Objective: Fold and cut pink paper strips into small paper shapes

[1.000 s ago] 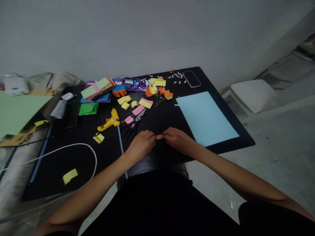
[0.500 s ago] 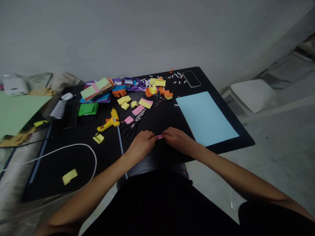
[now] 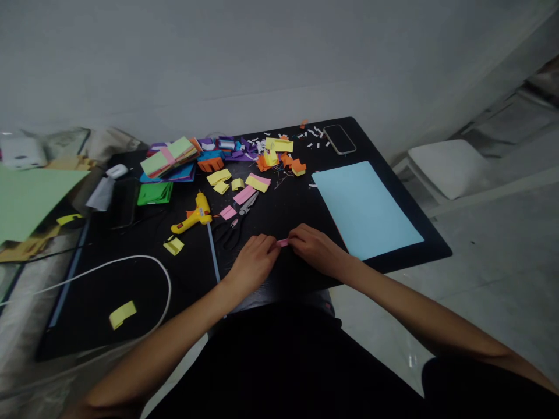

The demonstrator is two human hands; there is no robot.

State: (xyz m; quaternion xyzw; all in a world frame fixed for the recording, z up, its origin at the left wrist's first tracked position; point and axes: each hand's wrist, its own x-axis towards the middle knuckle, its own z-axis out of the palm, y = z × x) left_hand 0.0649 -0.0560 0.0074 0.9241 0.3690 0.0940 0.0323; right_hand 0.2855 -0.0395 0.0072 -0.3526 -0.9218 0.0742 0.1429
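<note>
Grey wall [image 3: 279, 58], black tabletop [image 3: 286, 206], left hand [image 3: 257, 262] and right hand [image 3: 317, 249] pinching pink paper [image 3: 283, 242], apparently

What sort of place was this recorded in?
Probably an indoor craft corner: a yellow glue gun, scissors and small cut pieces of coloured paper lie on a black table.

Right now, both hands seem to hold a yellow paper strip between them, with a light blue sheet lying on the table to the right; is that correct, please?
Not quite: the head view shows that the paper strip is pink, not yellow. The left hand and right hand do hold it between them, with the light blue sheet lying on the table to the right.
</note>
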